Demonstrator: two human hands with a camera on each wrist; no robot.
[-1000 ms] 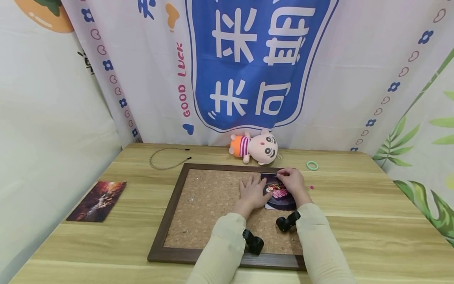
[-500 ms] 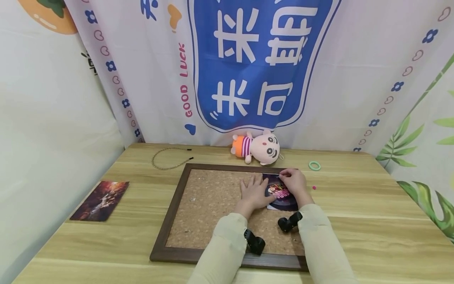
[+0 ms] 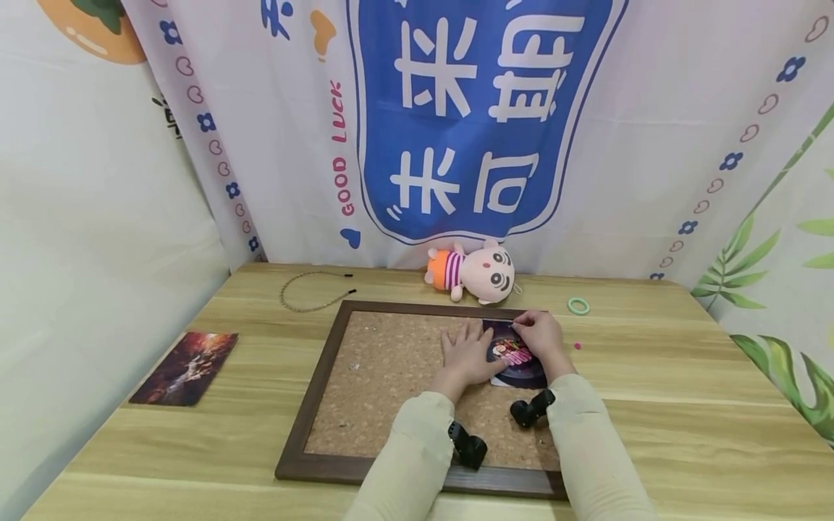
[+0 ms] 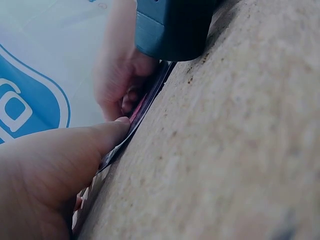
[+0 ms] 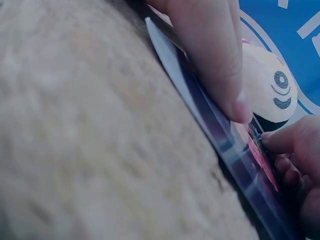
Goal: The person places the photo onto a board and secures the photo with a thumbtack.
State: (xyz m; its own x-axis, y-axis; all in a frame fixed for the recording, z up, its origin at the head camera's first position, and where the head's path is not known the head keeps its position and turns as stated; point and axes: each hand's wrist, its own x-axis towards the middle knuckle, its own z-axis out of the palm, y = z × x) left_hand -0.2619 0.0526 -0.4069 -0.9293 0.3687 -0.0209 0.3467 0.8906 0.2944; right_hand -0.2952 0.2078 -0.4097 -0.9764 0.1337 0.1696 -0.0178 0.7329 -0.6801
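A dark picture card [image 3: 521, 373] with a pink-topped dish printed on it lies on the upper right of the framed cork board [image 3: 397, 383]. My left hand [image 3: 466, 357] is spread over the cork and the card's left side; in the right wrist view its thumb [image 5: 220, 75] presses on the card. At the card's top edge, my right hand [image 3: 542, 340] pinches a small pale push pin [image 3: 511, 325], mostly hidden by the fingertips. Seen from the left wrist, the card [image 4: 142, 110] is edge-on, bowed slightly off the cork.
Several small clear bits, such as one pin [image 3: 355, 366], dot the cork. Left of the board lies an autumn picture card [image 3: 185, 369]. Behind it are a headband [image 3: 283, 289] and a plush doll [image 3: 472, 271]. A green ring [image 3: 578, 306] and a pink bit [image 3: 577, 346] lie to the right.
The view shifts slightly. Both hands keep their places on the card, the left pressing and the right pinching at its top edge.
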